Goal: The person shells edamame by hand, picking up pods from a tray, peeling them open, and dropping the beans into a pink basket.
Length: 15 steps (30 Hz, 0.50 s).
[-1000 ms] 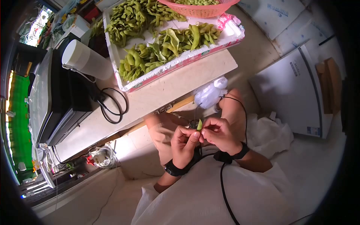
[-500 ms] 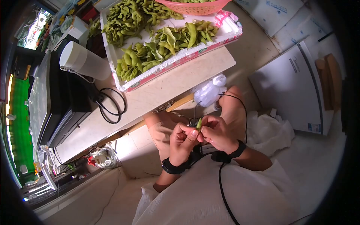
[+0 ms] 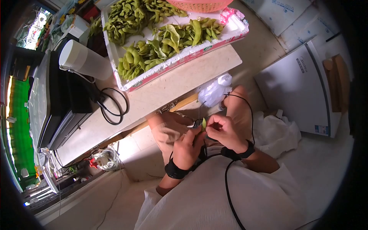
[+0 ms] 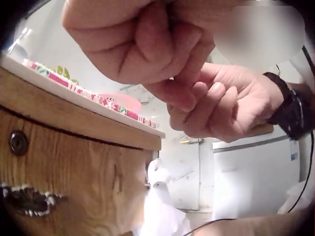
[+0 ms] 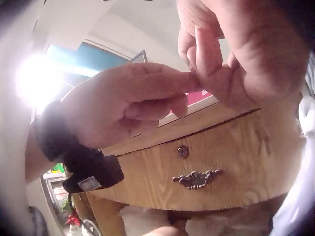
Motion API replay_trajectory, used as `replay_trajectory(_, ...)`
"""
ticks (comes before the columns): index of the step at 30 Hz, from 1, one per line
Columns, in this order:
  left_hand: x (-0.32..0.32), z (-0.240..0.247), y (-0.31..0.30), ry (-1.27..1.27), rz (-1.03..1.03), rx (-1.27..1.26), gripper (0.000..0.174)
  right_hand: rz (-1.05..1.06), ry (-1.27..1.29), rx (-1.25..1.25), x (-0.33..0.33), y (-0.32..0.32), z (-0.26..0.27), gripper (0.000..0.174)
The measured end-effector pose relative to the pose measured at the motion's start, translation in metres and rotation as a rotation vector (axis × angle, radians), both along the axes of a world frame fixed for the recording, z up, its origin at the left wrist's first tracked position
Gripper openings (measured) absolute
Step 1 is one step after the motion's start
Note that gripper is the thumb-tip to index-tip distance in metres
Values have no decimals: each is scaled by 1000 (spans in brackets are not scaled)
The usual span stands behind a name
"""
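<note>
Both hands meet over the person's lap in the head view. A small green pod [image 3: 204, 123] stands upright between the fingertips. The left hand [image 3: 186, 150] pinches it from the left, and the right hand [image 3: 227, 133] has curled fingers against its other side. In the left wrist view the left hand [image 4: 138, 44] fills the top, its fingertips touching those of the right hand [image 4: 226, 105]; the pod is hidden there. The right wrist view shows the left hand [image 5: 118, 101] meeting the right hand [image 5: 261, 49], again with no pod visible.
On the table [image 3: 165, 96] rests a white foam tray [image 3: 161, 73] of green pods, with a pink basket [image 3: 199, 5] at its back. A white cup [image 3: 84, 59] and black cable [image 3: 115, 122] lie left. A plastic bag [image 3: 214, 92] hangs beyond the hands; cables cross the lap.
The left thumb and fingers have shifted around the pod, and the left hand has turned slightly. The right fingers have lifted a little. The head view has moved slightly.
</note>
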<state>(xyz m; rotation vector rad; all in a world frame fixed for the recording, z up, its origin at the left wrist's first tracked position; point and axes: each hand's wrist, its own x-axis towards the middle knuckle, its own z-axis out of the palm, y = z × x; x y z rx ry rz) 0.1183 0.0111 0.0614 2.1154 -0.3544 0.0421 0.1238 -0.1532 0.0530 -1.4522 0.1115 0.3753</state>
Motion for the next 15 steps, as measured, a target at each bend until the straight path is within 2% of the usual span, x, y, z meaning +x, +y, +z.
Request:
replay_trajectory(4,1,4,1,37,-4,-31,18,3,15,19,-1,1,1,6)
replay_trajectory(6,-1,1,2,250,14,-231,16,-21,-3,-8,-1,4,0,5)
replay_trajectory(7,-1,-5,1,249,14,-232,16,-21,-3,-8,-2,5,-2,5)
replay_trajectory(9,-3,-16,-1,359,41,-514,15,-67,150,191,-4,7,-6,5)
replay_trajectory(10,-3,-15,-1,360,41,-514,15,-68,151,191,-5,9,-9,5)
replay_trajectory(12,-1,-11,1,563,33,-739,13,-116,175,404,-7,13,-13,4)
replay_trajectory(14,-1,-19,5,629,38,-804,11,-114,189,440,-8,14,-11,5)
replay_trajectory(15,0,-24,8,746,40,-979,10,-113,201,477,-8,14,-11,6)
